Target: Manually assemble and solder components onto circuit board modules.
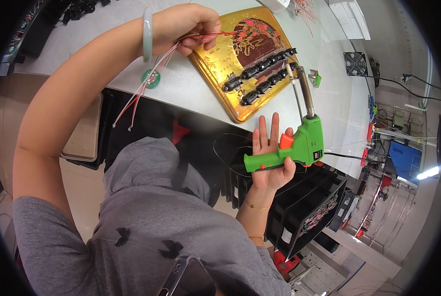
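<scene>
Between its thumb and fingers, my left hand (193,27) pinches a few thin red and white wires (141,91), whose ends with small tips hang over the table's near edge. Other ends of the wires reach right across a gold tin (213,69) with a dark red picture. Small black plastic parts (262,66) stand on the tin in two rows. My right hand (269,180) holds a green soldering gun (307,145) against the palm, thumb wrapped round it and several fingers stretched out beside the orange trigger. The gun's metal tip points up at the rows' far ends.
A round green object (151,78) lies near the table's front edge. Right of the tin is a small green and metal piece (316,79). More wires (305,14) lie at the back. Below the table stands a black crate (304,212) with wires, and a black cable (354,157) trails right.
</scene>
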`<control>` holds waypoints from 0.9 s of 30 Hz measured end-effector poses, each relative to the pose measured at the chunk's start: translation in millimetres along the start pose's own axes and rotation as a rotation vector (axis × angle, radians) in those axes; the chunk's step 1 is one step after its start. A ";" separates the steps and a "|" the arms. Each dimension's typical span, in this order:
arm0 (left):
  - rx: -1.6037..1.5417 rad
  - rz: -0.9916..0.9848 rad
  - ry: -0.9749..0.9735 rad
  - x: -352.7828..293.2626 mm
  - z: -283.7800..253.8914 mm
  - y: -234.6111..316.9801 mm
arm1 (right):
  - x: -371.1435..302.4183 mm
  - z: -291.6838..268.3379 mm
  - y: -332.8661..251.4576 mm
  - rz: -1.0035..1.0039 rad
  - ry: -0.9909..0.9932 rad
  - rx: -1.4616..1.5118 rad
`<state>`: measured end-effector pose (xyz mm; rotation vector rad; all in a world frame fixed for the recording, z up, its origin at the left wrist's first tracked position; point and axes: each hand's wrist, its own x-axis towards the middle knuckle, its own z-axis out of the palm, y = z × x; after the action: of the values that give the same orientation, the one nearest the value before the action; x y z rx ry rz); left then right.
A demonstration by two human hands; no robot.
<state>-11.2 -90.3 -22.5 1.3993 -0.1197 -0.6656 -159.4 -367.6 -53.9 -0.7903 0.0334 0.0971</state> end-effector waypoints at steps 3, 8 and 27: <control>-0.073 0.081 -0.062 14.7 -9.0 -18.5 | 12.4 2.1 9.3 -0.028 0.001 0.029; -0.382 0.113 -0.094 12.3 -8.1 -42.5 | 28.4 -2.9 11.1 -0.091 0.016 -0.037; 0.116 0.326 -0.110 3.9 37.0 -45.7 | -3.3 -32.3 -7.9 -0.152 -0.060 0.027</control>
<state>-41.4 -125.4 -59.1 1.4132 -0.4701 -0.4680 -161.7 -396.3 -70.8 -0.7601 -0.0819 -0.0238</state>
